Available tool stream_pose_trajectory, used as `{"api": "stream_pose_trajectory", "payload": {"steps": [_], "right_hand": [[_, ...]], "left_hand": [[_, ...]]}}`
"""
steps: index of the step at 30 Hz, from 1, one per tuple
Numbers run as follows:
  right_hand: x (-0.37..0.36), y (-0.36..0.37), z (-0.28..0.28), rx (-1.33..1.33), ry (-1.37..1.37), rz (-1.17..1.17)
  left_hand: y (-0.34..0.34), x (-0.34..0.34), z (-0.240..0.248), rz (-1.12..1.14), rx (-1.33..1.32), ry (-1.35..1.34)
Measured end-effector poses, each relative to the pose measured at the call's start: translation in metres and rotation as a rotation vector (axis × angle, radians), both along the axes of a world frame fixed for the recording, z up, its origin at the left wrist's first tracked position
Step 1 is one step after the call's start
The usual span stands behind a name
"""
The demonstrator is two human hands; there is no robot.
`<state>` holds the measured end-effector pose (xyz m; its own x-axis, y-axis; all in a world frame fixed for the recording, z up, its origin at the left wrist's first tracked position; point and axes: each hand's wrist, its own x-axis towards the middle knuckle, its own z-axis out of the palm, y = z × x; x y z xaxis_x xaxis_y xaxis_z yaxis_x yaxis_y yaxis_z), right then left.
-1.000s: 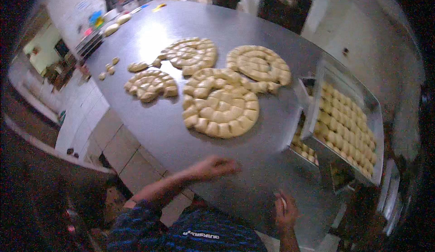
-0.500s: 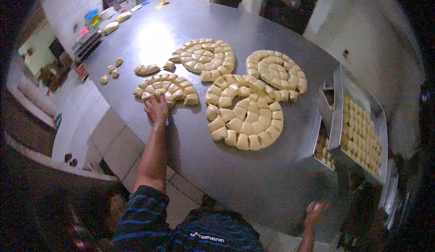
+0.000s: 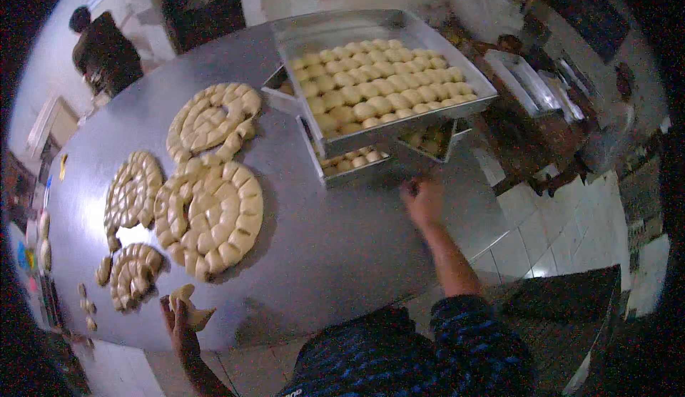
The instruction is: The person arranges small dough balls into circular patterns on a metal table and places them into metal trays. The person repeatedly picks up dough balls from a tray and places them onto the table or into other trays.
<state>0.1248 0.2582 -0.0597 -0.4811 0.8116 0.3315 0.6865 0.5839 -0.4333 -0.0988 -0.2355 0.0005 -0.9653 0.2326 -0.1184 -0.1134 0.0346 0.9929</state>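
Note:
My left hand (image 3: 180, 326) is lifted at the table's near left, its fingers closed on cut pieces of dough (image 3: 198, 317). Close by lies a partly used coil of cut dough (image 3: 134, 274). To the right of that is a large scored dough spiral (image 3: 217, 215), with two more spirals, one farther back (image 3: 212, 122) and one at left (image 3: 134, 190). My right hand (image 3: 424, 201) hovers over the table's right side, just below the stacked trays, with curled fingers; whatever they hold, if anything, is too blurred to make out.
A metal tray (image 3: 485, 97) with rows of dough balls (image 3: 371, 83) sits on other trays (image 3: 325, 176) that hold more balls. Small dough lumps (image 3: 87, 304) lie at the table's left edge. Another person (image 3: 107, 51) stands beyond the far left; more trays (image 3: 524, 83) rest at far right.
The view has swung to the right, toward the trays. My left hand has come away from the partial coil with dough pieces. My right hand has moved up near the trays.

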Motion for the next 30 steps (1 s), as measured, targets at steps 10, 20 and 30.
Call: {"api": "stream_pose_trajectory", "payload": {"steps": [10, 20, 30], "right_hand": [[0.046, -0.007, 0.029, 0.256, -0.112, 0.333], [0.023, 0.132, 0.238, -0.395, 0.906, 0.561], [-0.122, 0.261, 0.227, -0.140, 0.469, 0.349]], "left_hand": [[0.131, -0.001, -0.025, -0.328, -0.413, 0.396], [0.206, 0.096, 0.044, 0.057, 0.285, -0.112], [0.228, 0.127, 0.062, -0.080, 0.268, -0.034]]}}
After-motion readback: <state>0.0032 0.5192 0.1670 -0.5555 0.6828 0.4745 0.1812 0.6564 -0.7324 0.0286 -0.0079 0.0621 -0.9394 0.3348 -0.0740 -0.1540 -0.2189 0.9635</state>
